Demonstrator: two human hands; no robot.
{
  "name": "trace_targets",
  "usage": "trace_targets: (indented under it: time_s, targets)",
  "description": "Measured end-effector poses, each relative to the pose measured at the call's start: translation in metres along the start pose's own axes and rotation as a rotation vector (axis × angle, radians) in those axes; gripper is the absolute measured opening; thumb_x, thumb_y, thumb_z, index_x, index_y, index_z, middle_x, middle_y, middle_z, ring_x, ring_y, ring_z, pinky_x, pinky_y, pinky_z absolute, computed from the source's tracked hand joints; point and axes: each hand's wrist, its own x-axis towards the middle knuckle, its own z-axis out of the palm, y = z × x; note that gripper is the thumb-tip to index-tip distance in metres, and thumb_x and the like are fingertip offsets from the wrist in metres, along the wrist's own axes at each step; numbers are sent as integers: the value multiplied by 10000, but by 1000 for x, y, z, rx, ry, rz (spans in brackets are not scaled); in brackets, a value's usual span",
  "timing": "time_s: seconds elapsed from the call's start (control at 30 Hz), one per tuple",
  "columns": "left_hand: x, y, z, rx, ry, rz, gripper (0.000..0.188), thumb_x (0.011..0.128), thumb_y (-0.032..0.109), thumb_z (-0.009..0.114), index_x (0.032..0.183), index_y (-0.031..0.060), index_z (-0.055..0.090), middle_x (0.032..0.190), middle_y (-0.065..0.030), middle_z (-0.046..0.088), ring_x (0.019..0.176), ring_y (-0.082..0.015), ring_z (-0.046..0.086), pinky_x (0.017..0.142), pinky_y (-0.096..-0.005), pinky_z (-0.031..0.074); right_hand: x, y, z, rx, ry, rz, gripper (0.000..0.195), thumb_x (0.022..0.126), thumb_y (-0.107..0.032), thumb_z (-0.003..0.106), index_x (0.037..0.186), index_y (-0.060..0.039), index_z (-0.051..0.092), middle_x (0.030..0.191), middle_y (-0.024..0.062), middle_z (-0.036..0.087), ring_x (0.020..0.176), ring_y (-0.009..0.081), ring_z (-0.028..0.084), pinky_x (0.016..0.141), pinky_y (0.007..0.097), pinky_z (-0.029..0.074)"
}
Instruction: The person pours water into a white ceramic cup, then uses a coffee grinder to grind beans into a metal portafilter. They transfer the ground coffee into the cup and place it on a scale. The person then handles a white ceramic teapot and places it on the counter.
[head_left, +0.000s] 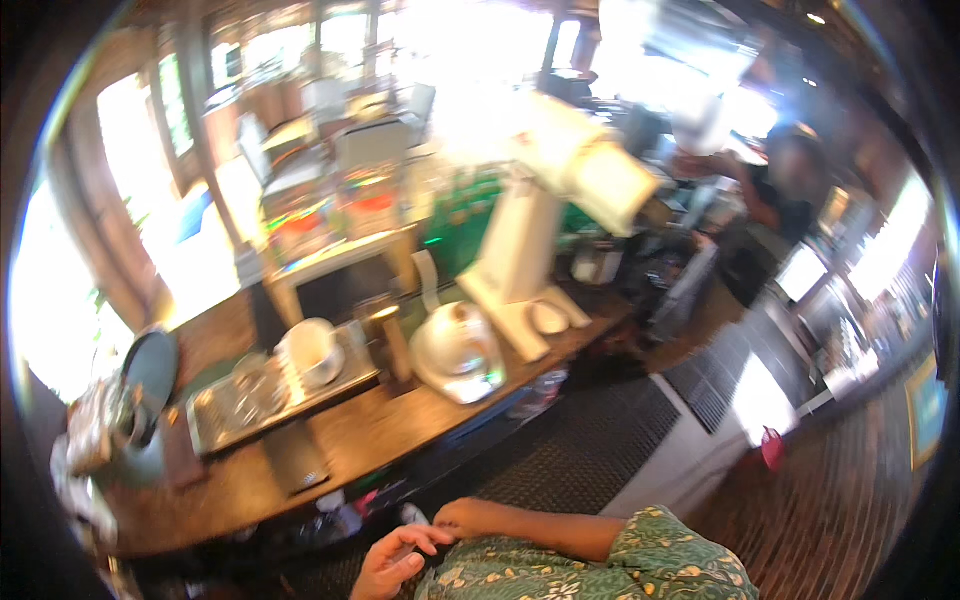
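My left hand (394, 559) is at the bottom of the view with its fingers apart, and nothing shows in it. Its fingertips meet or overlap my right hand (466, 517), which reaches across in front of my green patterned shirt (525, 574). The right hand's fingers are bent and partly hidden, so whether it grips anything is unclear. Beyond both hands runs a wooden counter (375, 424). On it are a white gooseneck kettle (450, 337), a cream coffee grinder (517, 240), and a metal tray (206, 424) with a white cup or dripper (311, 349) and a glass vessel (255, 386).
A flat dark device (296, 457) lies near the counter's front edge. At its left end stands a round dark disc (151, 367). Green crates (461, 210) are behind the grinder. Another person (795, 180) is at the back right. Black mats (585, 442) cover the floor.
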Motion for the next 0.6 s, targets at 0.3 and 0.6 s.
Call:
trace_targets:
  time_s: [0.3, 0.6]
  targets:
    - [5, 188, 18, -358, -402, 724, 605, 1051, 639, 643, 910, 51, 661, 1425, -459, 605, 1465, -617, 475, 1239, -643, 261, 144, -45, 5, -31, 45, -192, 199, 1025, -219, 751, 1113, -42, 778, 1020, 150, 776, 902, 312, 776, 803, 426, 616]
    - [-27, 239, -112, -32, -346, 697, 375, 1122, 454, 545, 1120, 79, 569, 1285, -344, 674, 1103, -490, 667, 1040, -642, 412, 205, -79, -14, -21, 57, 32, 214, 1021, -237, 735, 1127, -58, 781, 1036, 162, 784, 972, 347, 765, 878, 451, 599]
